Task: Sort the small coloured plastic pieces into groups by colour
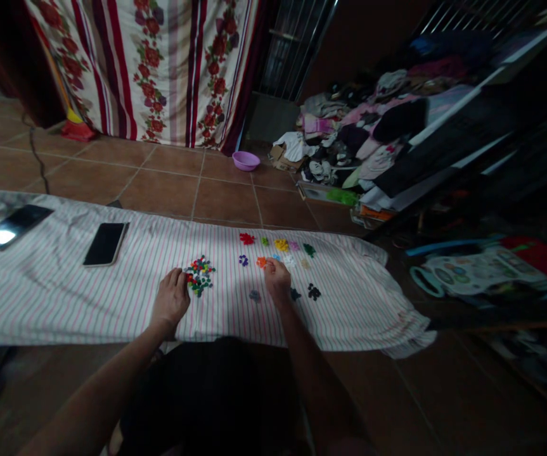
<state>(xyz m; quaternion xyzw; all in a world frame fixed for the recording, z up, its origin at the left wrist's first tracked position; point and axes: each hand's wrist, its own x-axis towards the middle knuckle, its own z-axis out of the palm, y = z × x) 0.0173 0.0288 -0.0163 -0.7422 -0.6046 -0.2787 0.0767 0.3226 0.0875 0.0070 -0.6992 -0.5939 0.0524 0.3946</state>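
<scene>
"On the striped cloth (pixel 349 316), what are we doing with our left hand (pixel 172 296)?"

"We are holding it palm down at the left edge of the mixed pile (pixel 200 276), where red, green, yellow and white pieces are lying jumbled. Our fingers are lying close together and bending down. We are not managing to tell whether they are pinching a piece."

"And our right hand (pixel 277 277)?"

"We are curling its fingers inward, the tips hovering at or just beside the orange pieces (pixel 260 261). Whether we are pinching anything, we are failing to tell."

"What are we seeing around it?"

"Beyond the hand, red pieces (pixel 247 239), yellow pieces (pixel 281 244) and dark green pieces (pixel 309 250) are sitting in separate clusters. Purple pieces (pixel 243 260) are lying left of the orange ones. Nearer us, grey pieces (pixel 255 296) and black pieces (pixel 314 291) are lying on either side of our right forearm."

"Are we seeing anything farther left?"

"We are seeing a dark-screened phone (pixel 106 244) lying flat, and a shiny dark slab (pixel 12 227) is reflecting a bright light beyond it."
</scene>
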